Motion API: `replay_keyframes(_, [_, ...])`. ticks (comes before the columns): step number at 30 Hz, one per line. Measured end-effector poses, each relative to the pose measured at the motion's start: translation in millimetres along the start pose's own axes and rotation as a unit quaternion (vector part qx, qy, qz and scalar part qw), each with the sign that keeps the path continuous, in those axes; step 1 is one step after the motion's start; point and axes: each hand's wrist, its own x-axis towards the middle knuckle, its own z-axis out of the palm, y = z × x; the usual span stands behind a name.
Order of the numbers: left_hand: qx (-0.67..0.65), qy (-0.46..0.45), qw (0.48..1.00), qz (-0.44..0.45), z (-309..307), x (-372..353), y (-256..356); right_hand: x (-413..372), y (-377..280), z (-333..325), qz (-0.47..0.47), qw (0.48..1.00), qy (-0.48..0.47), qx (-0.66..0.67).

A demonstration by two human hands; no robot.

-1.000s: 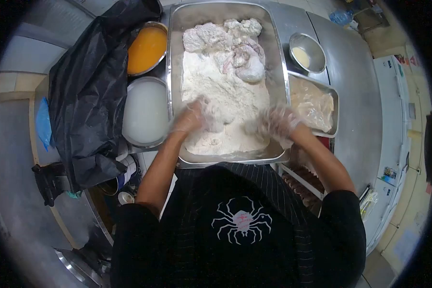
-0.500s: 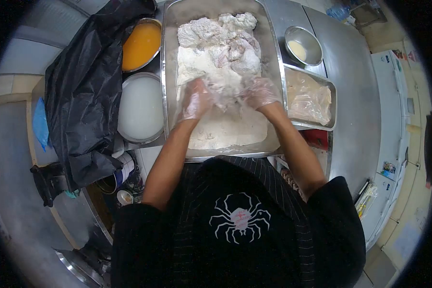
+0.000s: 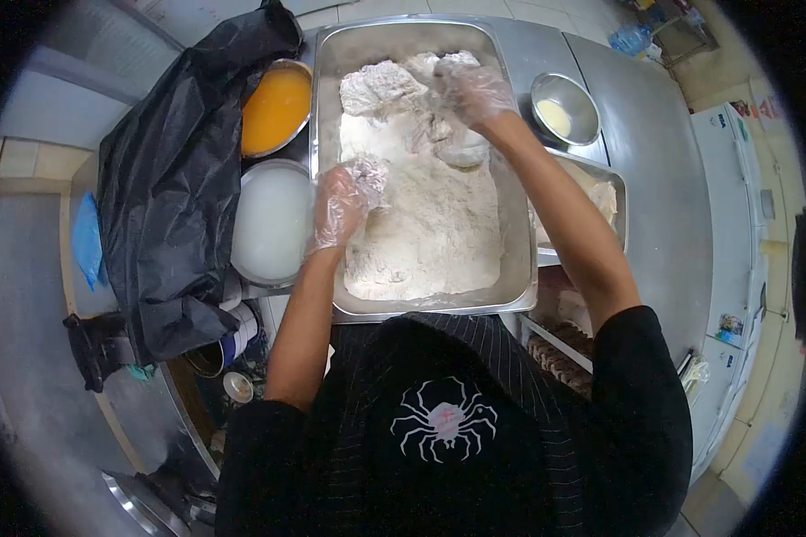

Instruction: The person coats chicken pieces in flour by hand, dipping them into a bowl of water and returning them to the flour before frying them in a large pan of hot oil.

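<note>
So the big metal tray (image 3: pixel 394 39) has white powder (image 3: pixel 421 246) spread across it, with coated pieces (image 3: pixel 381 88) bunched at the far end. What's changed: the hands have split up from the middle. Right hand (image 3: pixel 479 97) is now at the far-right pieces, fingers too blurred to tell if they're gripping. Left hand (image 3: pixel 337 210) has its fingers curled around a smaller floured lump (image 3: pixel 368 177) by the tray's left side, so that one's apart from the bunch. Its long axis looks roughly near-to-far, but half-hidden, can't tell which end leads.
</note>
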Motion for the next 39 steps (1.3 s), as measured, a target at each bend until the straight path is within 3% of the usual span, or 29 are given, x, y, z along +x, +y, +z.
replay_keyframes(2, [0.204, 0.042, 0.967, 0.150, -12, 16, -7, -3, 7, 43, -0.018, 0.998, 0.013, -0.061])
replay_keyframes(3, [0.204, 0.045, 0.966, 0.154, -20, 28, -9, -4, 11, 57, -0.042, 0.991, 0.020, -0.125])
replay_keyframes(4, [0.381, 0.001, 0.904, 0.195, -31, 44, -9, -27, 7, 45, -0.097, 0.995, 0.020, -0.012])
replay_keyframes(5, [0.543, -0.043, 0.808, 0.224, -41, 60, -4, -44, -4, 46, -0.052, 0.997, -0.057, -0.022])
replay_keyframes(6, [0.372, -0.053, 0.920, 0.111, -57, 84, 12, -54, -13, 51, -0.006, 0.991, -0.134, -0.032])
replay_keyframes(7, [0.179, -0.060, 0.982, -0.007, -66, 107, 23, -61, -3, 86, -0.034, 0.988, -0.143, -0.040])
replay_keyframes(8, [0.182, -0.016, 0.983, 0.030, -57, 127, 17, -68, 7, 119, -0.060, 0.985, -0.152, -0.048])
replay_keyframes(9, [0.184, 0.027, 0.980, 0.068, -46, 148, 10, -80, 3, 108, -0.059, 0.985, -0.152, -0.049])
replay_keyframes(11, [0.027, -0.177, 0.981, -0.075, -41, 187, 40, -107, -11, 71, -0.055, 0.989, -0.118, 0.065])
replay_keyframes(12, [0.024, -0.179, 0.981, -0.075, -17, 192, 35, -110, -1, 94, -0.066, 0.992, -0.065, 0.085])
replay_keyframes(14, [0.007, -0.195, 0.981, 0.003, 35, 184, 16, -119, 1, 85, -0.059, 0.992, -0.066, 0.087])
replay_keyframes(16, [0.115, -0.372, 0.921, 0.014, 14, 130, 47, -126, 1, 77, -0.053, 0.992, -0.067, 0.093])
replay_keyframes(17, [0.135, -0.458, 0.877, -0.047, 20, 95, 41, -130, 2, 75, -0.044, 0.989, -0.102, 0.101])
replay_keyframes(19, [0.217, -0.504, 0.835, -0.033, 1, 22, 55, -138, 15, 107, -0.030, 0.983, -0.138, 0.116])
replay_keyframes(20, [0.256, -0.553, 0.792, -0.035, -5, 2, 64, -145, 30, 161, -0.118, 0.983, -0.132, 0.043])
replay_keyframes(21, [0.258, -0.559, 0.788, -0.034, 7, -8, 50, -151, 37, 193, -0.204, 0.971, -0.123, -0.030])
replay_keyframes(22, [0.199, -0.599, 0.771, -0.086, 28, -28, 25, -155, 23, 178, -0.203, 0.971, -0.127, -0.023])
replay_keyframes(23, [0.138, -0.633, 0.749, -0.141, 39, -42, 9, -158, 1, 139, -0.190, 0.958, -0.210, -0.052])
replay_keyframes(24, [0.136, -0.637, 0.744, -0.148, 39, -48, 8, -161, -13, 120, -0.180, 0.936, -0.292, -0.081])
replay_keyframes(26, [0.034, -0.501, 0.864, -0.048, 36, -60, 10, -151, -6, 146, -0.193, 0.912, -0.361, -0.016])
replay_keyframes(27, [-0.015, -0.475, 0.876, -0.087, 23, -49, 27, -149, -5, 158, -0.196, 0.885, -0.420, 0.044])
replay_keyframes(28, [-0.064, -0.445, 0.884, -0.126, 10, -32, 45, -147, -12, 130, -0.180, 0.896, -0.405, 0.036])
replay_keyframes(29, [-0.067, -0.452, 0.880, -0.131, 8, -26, 46, -143, -18, 100, -0.163, 0.906, -0.390, 0.026])
replay_keyframes(30, [-0.194, -0.436, 0.868, -0.140, 8, -20, 43, -144, -11, 120, -0.163, 0.903, -0.397, 0.029])
replay_keyframes(31, [-0.316, -0.410, 0.843, -0.145, 7, -17, 43, -143, 3, 150, -0.170, 0.938, -0.275, 0.127])
replay_keyframes(32, [-0.317, -0.413, 0.841, -0.146, 2, -13, 47, -144, 10, 167, -0.172, 0.949, -0.142, 0.221])
replay_keyframes(35, [-0.346, -0.431, 0.805, -0.216, -4, -6, 49, -138, -19, 80, -0.162, 0.942, -0.178, 0.235])
replay_keyframes(37, [-0.527, -0.394, 0.715, -0.236, 0, -14, 36, -137, -21, 89, -0.158, 0.959, -0.175, 0.156])
replay_keyframes(39, [-0.558, -0.386, 0.693, -0.245, 3, -15, 31, -139, -19, 107, -0.153, 0.970, -0.174, 0.077])
